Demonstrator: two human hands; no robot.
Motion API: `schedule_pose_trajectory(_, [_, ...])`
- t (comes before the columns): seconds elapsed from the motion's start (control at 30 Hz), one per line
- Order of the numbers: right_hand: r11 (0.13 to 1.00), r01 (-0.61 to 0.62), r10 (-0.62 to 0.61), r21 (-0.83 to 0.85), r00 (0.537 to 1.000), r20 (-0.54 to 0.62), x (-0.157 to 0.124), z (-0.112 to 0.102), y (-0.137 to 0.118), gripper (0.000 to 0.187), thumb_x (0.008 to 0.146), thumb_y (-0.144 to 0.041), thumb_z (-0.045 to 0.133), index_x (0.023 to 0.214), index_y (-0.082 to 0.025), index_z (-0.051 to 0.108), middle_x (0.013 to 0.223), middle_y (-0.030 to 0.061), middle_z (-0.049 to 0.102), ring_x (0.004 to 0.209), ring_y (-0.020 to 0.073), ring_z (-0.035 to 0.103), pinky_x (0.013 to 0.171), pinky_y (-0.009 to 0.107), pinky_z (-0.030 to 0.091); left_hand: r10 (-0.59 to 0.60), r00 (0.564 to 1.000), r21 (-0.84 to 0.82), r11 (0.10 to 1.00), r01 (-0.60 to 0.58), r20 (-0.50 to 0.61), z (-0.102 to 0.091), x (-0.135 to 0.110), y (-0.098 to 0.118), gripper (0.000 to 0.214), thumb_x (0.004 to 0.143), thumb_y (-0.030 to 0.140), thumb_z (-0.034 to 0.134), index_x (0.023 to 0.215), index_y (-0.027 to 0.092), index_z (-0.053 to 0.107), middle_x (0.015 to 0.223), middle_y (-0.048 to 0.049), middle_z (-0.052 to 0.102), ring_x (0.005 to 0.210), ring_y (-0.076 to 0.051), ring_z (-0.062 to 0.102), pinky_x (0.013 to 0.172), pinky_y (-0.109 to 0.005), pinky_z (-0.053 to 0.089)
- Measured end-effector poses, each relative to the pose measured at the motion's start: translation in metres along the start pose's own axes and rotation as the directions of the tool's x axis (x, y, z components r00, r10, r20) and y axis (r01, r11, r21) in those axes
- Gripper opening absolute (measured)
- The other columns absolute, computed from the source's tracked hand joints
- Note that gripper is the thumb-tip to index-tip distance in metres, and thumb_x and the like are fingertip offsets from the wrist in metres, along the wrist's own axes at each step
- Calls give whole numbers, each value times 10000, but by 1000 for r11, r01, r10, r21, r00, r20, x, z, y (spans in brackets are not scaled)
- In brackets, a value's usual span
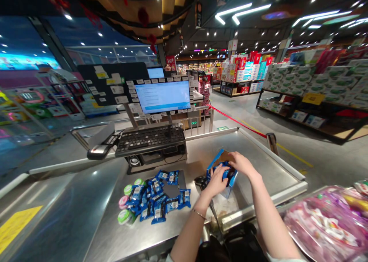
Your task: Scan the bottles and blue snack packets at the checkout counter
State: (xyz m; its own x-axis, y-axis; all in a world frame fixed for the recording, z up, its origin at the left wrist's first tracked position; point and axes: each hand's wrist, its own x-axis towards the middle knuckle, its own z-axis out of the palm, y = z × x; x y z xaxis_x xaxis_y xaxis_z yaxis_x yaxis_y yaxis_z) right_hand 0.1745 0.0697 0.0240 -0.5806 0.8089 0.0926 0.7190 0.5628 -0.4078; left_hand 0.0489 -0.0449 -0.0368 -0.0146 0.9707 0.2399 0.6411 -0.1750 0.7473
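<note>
My left hand (217, 180) and my right hand (240, 163) both grip a torn blue cardboard box (222, 170) above the steel checkout counter (253, 166). A dark blue packet shows in the box's opening, partly hidden by my fingers. To the left of my hands lies a loose heap of several small blue snack packets (156, 197). Several round tubs with green or pink lids (128, 200) sit against the heap's left side. A clear plastic bag (222, 204) hangs below the box.
A black keyboard (149, 139) and a monitor (162, 97) stand beyond the counter, with a handheld scanner (99, 151) at their left. A pink-filled bag (326, 225) lies at the lower right. A red rope barrier (238, 121) runs behind the counter, and a person in pink (204, 91) stands farther back.
</note>
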Motion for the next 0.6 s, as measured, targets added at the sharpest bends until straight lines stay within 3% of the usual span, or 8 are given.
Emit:
schedule_pose_trajectory(0.07, [1000,9,-7,20,998,-68,-10,-6,1,330,825,-247,512,1144,-198,578,1178,76,605,1008,195,607,862,292,447,12,996,49,999,-16,92,4,1,1,467,786,101,443,1210,282,512,1357,-36,501,1360,-232,306,1102,-645,-17])
schedule_pose_trajectory(0.1, [999,17,-14,38,995,-95,-15,-9,0,316,841,-269,491,1137,-198,576,1174,75,608,999,192,609,859,295,450,19,996,71,997,-25,83,5,1,3,456,801,92,417,1204,277,523,1364,-36,497,1362,-225,307,1104,-644,-12])
schedule_pose_trajectory(0.2, [995,42,-26,89,985,-169,-30,-13,-9,290,881,-313,421,1095,-213,588,1140,60,631,999,179,608,882,292,446,35,991,67,997,-27,-132,0,-5,8,440,827,68,350,1179,240,552,1354,-54,503,1317,-181,377,1129,-520,220])
schedule_pose_trajectory(0.27, [980,85,-43,183,974,-223,-40,-9,-21,300,896,-341,387,1065,-220,602,1107,58,648,996,181,609,886,294,448,21,956,37,999,-11,-293,-11,-21,6,387,866,113,335,1149,235,571,1274,-60,559,1226,-164,471,1069,-422,364])
schedule_pose_trajectory(0.33, [937,154,-78,313,967,-243,-50,1,-40,304,893,-373,396,1046,-224,612,1073,57,662,973,188,617,874,297,457,-10,916,64,997,39,-400,-28,-49,-3,328,895,179,352,1121,241,582,1198,-57,595,1150,-168,524,1024,-390,411])
schedule_pose_trajectory(0.43, [855,259,-217,449,966,-143,-68,33,-75,281,875,-379,441,1042,-233,613,1053,44,671,963,185,620,879,294,457,-91,866,221,949,225,-492,-58,-113,-28,275,885,238,428,1111,233,585,1182,-72,595,1143,-208,524,1001,-416,418])
schedule_pose_trajectory(0.53, [831,326,-397,451,915,71,-86,83,-112,298,830,-317,511,1108,-260,601,1126,36,652,1034,198,594,916,313,437,-158,806,411,795,446,-570,-81,-183,-51,455,776,247,608,1222,271,525,1356,-75,466,1304,-294,359,1073,-511,297])
schedule_pose_trajectory(0.6, [861,353,-434,366,886,166,-96,121,-135,438,801,-294,547,1239,-294,529,1287,44,563,1225,243,469,1020,399,347,-231,756,448,687,572,-612,-89,-219,-61,636,690,227,682,1286,288,469,1440,-86,354,1342,-344,271,1062,-552,278])
